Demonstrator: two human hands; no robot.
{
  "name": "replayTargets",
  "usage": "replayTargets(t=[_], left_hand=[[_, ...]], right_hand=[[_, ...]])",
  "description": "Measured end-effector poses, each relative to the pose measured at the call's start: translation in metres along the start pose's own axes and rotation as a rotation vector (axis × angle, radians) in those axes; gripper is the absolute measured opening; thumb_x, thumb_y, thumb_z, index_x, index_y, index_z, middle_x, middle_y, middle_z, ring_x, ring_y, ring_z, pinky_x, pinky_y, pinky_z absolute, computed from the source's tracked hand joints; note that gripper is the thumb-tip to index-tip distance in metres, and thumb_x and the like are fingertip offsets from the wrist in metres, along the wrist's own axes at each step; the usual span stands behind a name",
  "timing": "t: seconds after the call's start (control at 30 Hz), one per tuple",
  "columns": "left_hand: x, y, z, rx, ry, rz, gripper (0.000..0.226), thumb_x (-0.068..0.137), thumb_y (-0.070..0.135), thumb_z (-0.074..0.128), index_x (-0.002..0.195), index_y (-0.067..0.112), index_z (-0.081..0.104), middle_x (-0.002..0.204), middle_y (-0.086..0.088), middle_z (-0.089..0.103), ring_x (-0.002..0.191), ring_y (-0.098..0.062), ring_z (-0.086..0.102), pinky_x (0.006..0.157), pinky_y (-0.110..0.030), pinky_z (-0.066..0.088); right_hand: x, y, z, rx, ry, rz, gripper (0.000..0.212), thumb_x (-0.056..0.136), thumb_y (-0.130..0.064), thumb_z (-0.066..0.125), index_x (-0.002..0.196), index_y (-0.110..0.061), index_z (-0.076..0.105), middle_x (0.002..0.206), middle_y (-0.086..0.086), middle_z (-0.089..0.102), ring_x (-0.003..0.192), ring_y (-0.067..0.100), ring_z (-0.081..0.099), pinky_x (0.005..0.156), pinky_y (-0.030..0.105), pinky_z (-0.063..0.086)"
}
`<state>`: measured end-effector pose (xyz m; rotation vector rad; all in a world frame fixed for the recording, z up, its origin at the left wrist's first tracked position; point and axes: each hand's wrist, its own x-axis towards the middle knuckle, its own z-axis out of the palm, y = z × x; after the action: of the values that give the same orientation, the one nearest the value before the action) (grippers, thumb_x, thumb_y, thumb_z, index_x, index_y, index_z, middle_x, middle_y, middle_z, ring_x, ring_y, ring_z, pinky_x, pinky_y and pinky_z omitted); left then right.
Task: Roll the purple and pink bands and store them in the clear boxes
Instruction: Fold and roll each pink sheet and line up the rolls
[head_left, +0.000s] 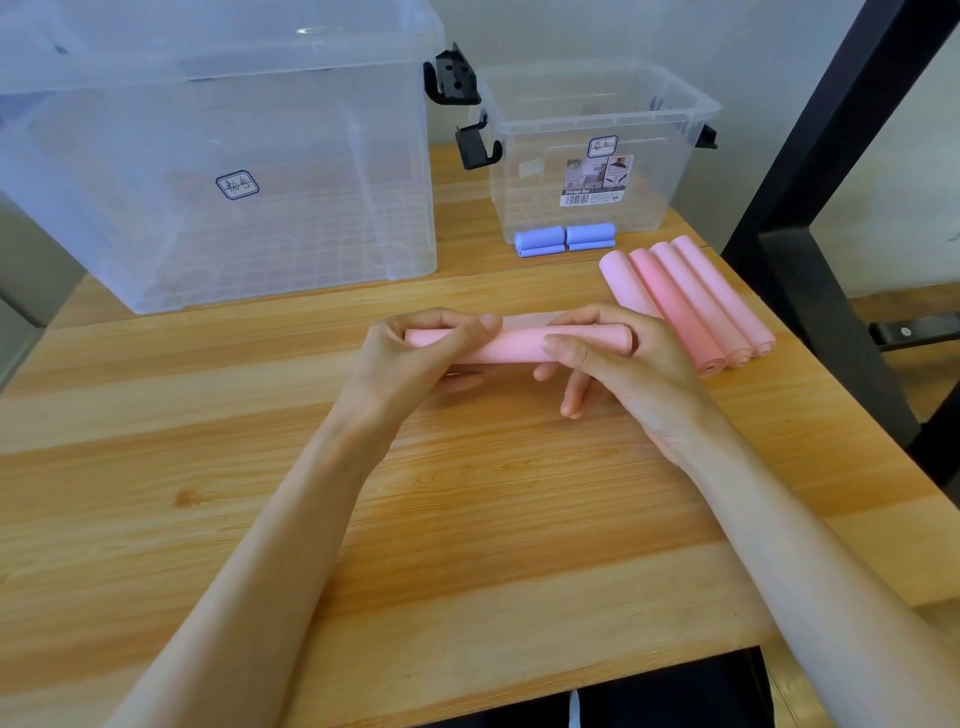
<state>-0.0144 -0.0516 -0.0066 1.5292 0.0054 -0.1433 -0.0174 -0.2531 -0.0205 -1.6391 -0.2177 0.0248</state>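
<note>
Both hands (514, 358) curled round pink roll (511, 347); beyond, small clear box (597, 156) labelled "Storage Box".

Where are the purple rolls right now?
The two purple rolls lie side by side on the table, against the small clear box's front wall, just behind the pink rolls.

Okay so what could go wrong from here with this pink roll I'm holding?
The pink roll is held only by both hands, the left hand and right hand; letting go could let it spring loose. The four finished pink rolls lie close to the right hand and near the table edge, so a bump might send them off.
</note>
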Motion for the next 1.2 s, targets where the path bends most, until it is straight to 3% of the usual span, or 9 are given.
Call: replayTargets(t=[0.17,0.3,0.47,0.67,0.8,0.93,1.0,1.07,1.2], left_hand=[[-0.0003,-0.0004,0.0014,0.096,-0.008,0.085,0.027,0.067,0.033,0.080,0.089,0.017,0.078,0.093,-0.001,0.077,0.091,-0.017,0.073,0.085,-0.031,0.059],[0.0003,-0.0009,0.0015,0.053,0.022,0.038,0.018,0.073,0.027,0.080,0.086,0.015,0.077,0.090,-0.002,0.077,0.084,-0.014,0.073,0.073,-0.022,0.058],[-0.0007,0.0008,0.0001,-0.046,0.006,-0.051,0.033,0.068,0.035,0.077,0.090,0.010,0.076,0.094,-0.006,0.077,0.090,-0.019,0.074,0.067,-0.020,0.058],[-0.0010,0.0012,0.0003,-0.003,-0.009,0.038,0.030,0.060,0.036,0.081,0.084,0.018,0.078,0.095,-0.003,0.077,0.093,-0.017,0.072,0.086,-0.031,0.059],[-0.0007,-0.0003,0.0017,0.044,0.003,0.081,0.026,0.061,0.034,0.081,0.084,0.021,0.079,0.092,-0.001,0.077,0.089,-0.015,0.072,0.087,-0.033,0.059],[0.0001,0.0001,0.0014,0.004,0.034,0.033,0.023,0.068,0.030,0.079,0.084,0.014,0.077,0.087,-0.003,0.077,0.084,-0.015,0.073,0.072,-0.024,0.060],[-0.0003,-0.0004,0.0001,0.001,0.028,-0.005,0.021,0.075,0.028,0.078,0.089,0.012,0.077,0.089,-0.006,0.077,0.087,-0.018,0.074,0.068,-0.023,0.059],[-0.0005,-0.0004,-0.0010,0.013,0.018,-0.019,0.021,0.080,0.028,0.076,0.092,0.011,0.077,0.094,-0.007,0.077,0.091,-0.021,0.074,0.070,-0.023,0.059],[-0.0012,0.0026,-0.0001,-0.015,0.001,0.045,0.026,0.071,0.030,0.078,0.090,0.012,0.076,0.094,-0.004,0.077,0.094,-0.017,0.073,0.078,-0.026,0.059]], right_hand=[[0.0001,0.0002,-0.0026,0.049,0.017,0.044,0.040,0.083,-0.041,0.067,0.098,-0.004,0.073,0.072,0.016,0.072,0.049,0.026,0.061,0.052,0.024,0.050],[0.0007,-0.0005,-0.0017,0.080,-0.007,0.058,0.041,0.082,-0.041,0.067,0.103,-0.007,0.071,0.076,0.015,0.073,0.050,0.022,0.062,0.052,0.026,0.050],[0.0009,-0.0001,-0.0022,0.086,-0.036,0.036,0.038,0.079,-0.029,0.074,0.111,-0.011,0.067,0.086,0.015,0.075,0.053,0.022,0.063,0.051,0.030,0.052],[0.0002,0.0009,-0.0035,0.064,0.006,0.015,0.034,0.081,-0.035,0.071,0.099,-0.005,0.072,0.077,0.016,0.074,0.051,0.027,0.061,0.051,0.028,0.051],[0.0000,0.0000,-0.0032,0.057,0.010,0.025,0.037,0.083,-0.037,0.068,0.098,-0.003,0.071,0.074,0.016,0.073,0.050,0.026,0.062,0.051,0.027,0.051],[-0.0007,-0.0004,-0.0008,-0.037,0.030,-0.039,0.031,0.082,-0.027,0.075,0.107,-0.010,0.068,0.072,0.004,0.074,0.050,0.022,0.065,0.052,0.031,0.055],[-0.0007,0.0004,0.0011,-0.087,0.039,-0.072,0.038,0.077,-0.018,0.081,0.112,-0.014,0.067,0.065,-0.003,0.071,0.049,0.022,0.065,0.051,0.031,0.056],[-0.0004,0.0014,0.0024,-0.097,0.036,-0.099,0.040,0.075,-0.014,0.084,0.111,-0.015,0.068,0.068,0.001,0.071,0.050,0.023,0.066,0.049,0.031,0.055],[0.0008,0.0017,0.0006,-0.027,0.033,-0.093,0.023,0.078,-0.012,0.080,0.099,-0.008,0.070,0.072,0.008,0.073,0.049,0.023,0.064,0.048,0.030,0.054]])
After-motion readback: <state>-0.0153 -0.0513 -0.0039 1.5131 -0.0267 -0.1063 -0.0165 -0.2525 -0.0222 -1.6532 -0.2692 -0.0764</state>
